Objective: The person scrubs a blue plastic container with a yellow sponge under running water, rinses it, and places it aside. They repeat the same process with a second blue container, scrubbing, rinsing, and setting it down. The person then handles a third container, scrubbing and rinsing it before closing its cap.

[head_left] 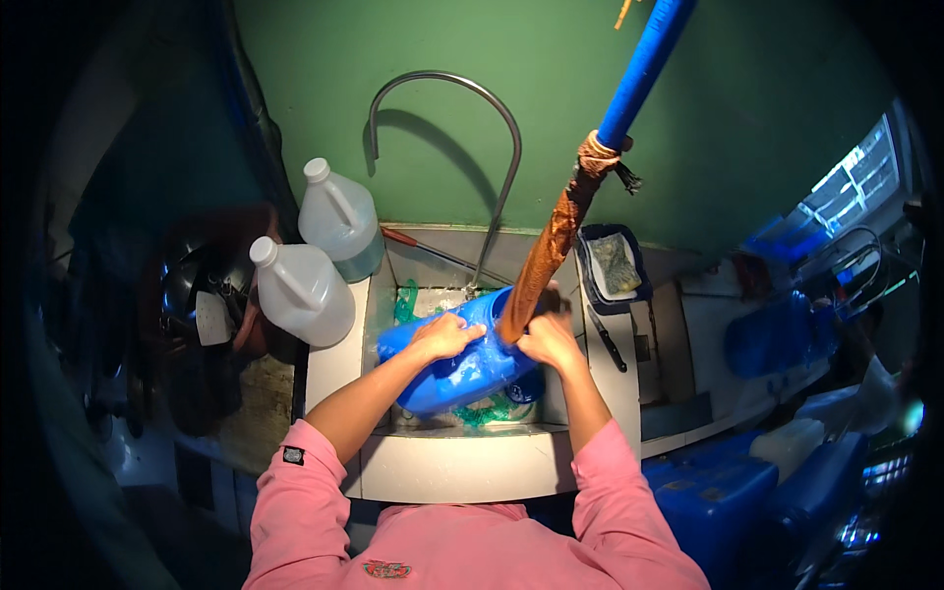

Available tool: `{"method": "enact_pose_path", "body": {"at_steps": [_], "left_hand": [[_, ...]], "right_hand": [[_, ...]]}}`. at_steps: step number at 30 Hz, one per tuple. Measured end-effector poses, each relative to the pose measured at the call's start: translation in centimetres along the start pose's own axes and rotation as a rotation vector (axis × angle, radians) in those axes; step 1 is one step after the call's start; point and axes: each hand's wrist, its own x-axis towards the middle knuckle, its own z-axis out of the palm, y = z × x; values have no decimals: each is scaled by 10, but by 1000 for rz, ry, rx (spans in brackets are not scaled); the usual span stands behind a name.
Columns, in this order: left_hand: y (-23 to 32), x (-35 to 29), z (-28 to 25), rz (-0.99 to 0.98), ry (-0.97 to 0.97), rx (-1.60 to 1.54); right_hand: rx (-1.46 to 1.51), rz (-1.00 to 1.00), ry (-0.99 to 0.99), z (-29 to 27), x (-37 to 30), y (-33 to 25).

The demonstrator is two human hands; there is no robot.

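Note:
A blue plastic jug (462, 369) lies tilted in a small sink (462, 462). My left hand (444, 335) rests flat on the jug's upper side and holds it down. My right hand (547, 339) grips the lower end of a brown hose (551, 241) at the jug's mouth. The hose rises to a blue pipe (644, 69) and is tied to it with a strip of cloth. Both my sleeves are pink.
Two white plastic jugs (305, 290) (339, 216) stand on the counter left of the sink. A curved metal tap (501, 187) arches over the basin. A dark tray with a sponge (615, 261) and a knife (608, 339) lie to the right. Blue containers (708, 501) stand at lower right.

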Motion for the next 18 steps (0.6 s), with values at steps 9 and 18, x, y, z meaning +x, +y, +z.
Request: {"method": "enact_pose_path", "body": {"at_steps": [9, 18], "left_hand": [[83, -58, 18, 18, -135, -404], [41, 6, -51, 577, 597, -915]], "right_hand": [[656, 391, 166, 50, -83, -63], [859, 148, 60, -129, -77, -121]]}}
